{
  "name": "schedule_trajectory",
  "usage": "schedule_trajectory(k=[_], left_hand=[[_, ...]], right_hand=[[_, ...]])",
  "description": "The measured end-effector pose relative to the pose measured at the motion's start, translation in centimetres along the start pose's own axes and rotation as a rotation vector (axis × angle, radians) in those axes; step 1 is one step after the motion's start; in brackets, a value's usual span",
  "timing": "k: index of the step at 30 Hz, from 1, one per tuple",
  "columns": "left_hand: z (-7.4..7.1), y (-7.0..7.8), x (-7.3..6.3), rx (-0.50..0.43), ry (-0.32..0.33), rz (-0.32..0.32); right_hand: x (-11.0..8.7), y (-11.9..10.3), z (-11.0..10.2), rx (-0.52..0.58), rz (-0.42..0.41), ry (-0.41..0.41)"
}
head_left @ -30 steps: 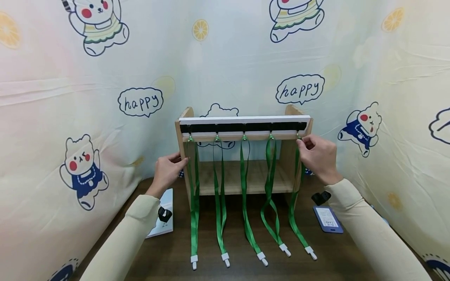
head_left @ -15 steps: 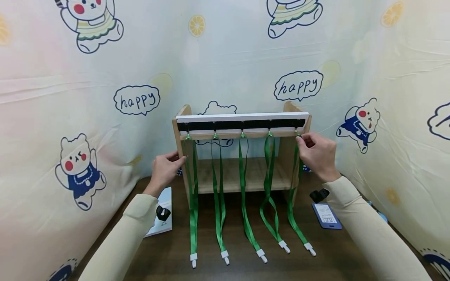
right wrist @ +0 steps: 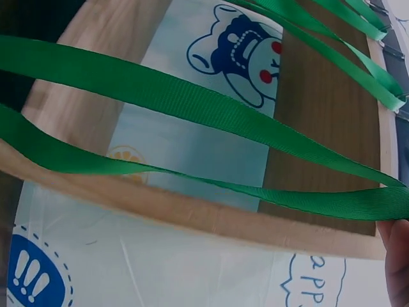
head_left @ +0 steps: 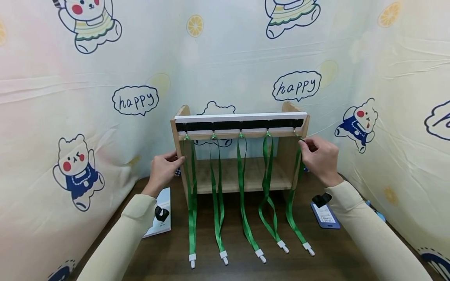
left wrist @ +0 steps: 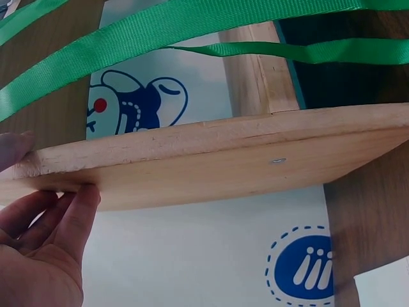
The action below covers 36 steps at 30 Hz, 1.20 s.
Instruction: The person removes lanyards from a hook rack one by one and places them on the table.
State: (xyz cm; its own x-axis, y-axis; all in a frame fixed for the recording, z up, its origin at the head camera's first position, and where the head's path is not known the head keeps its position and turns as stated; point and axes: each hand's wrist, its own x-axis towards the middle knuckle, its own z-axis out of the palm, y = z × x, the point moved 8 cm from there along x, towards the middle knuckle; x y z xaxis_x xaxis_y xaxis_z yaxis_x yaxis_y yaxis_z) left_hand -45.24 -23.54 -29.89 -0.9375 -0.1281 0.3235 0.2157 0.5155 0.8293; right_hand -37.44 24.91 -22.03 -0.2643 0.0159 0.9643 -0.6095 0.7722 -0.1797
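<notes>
A small wooden rack (head_left: 230,175) stands on the dark table, its top front bearing a white board with a black strip (head_left: 226,125). Several green lanyards hang from metal hooks along that strip, white clips at their lower ends. My left hand (head_left: 162,169) grips the rack's left side panel (left wrist: 192,182), thumb at the front edge and fingers on the outer face. At the far right, my right hand (head_left: 320,158) pinches the rightmost lanyard (head_left: 295,226) near its top, just below the hook. Only a little of the right hand (right wrist: 397,256) shows in the right wrist view.
A blue card holder (head_left: 325,216) lies on the table right of the rack. To the left, partly behind the left wrist, is a white and pale-blue booklet (head_left: 165,207). A printed cloth (head_left: 225,58) surrounds the table at the back and sides.
My right hand has shifted slightly right relative to the hook, drawing the lanyard's top aside. The left hand keeps its grip on the panel. The head view has drifted a little.
</notes>
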Motion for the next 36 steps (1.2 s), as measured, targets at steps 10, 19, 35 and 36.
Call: schedule_trajectory(k=[10, 19, 35, 36], left_hand=[[-0.1, -0.1, 0.0, -0.014, -0.005, -0.022], [-0.2, 0.1, 0.1, 0.006, 0.007, -0.011], [0.0, 0.1, 0.1, 0.008, 0.003, 0.0], [0.0, 0.1, 0.0, 0.008, 0.003, -0.002]], right_hand=[[-1.0, 0.9, -1.8, -0.012, 0.004, 0.011], [-2.6, 1.9, -2.7, -0.051, -0.019, -0.033], [-6.8, 1.0, -3.3, -0.041, -0.127, -0.157], [-7.1, 0.9, -3.3, -0.049, -0.135, -0.176]])
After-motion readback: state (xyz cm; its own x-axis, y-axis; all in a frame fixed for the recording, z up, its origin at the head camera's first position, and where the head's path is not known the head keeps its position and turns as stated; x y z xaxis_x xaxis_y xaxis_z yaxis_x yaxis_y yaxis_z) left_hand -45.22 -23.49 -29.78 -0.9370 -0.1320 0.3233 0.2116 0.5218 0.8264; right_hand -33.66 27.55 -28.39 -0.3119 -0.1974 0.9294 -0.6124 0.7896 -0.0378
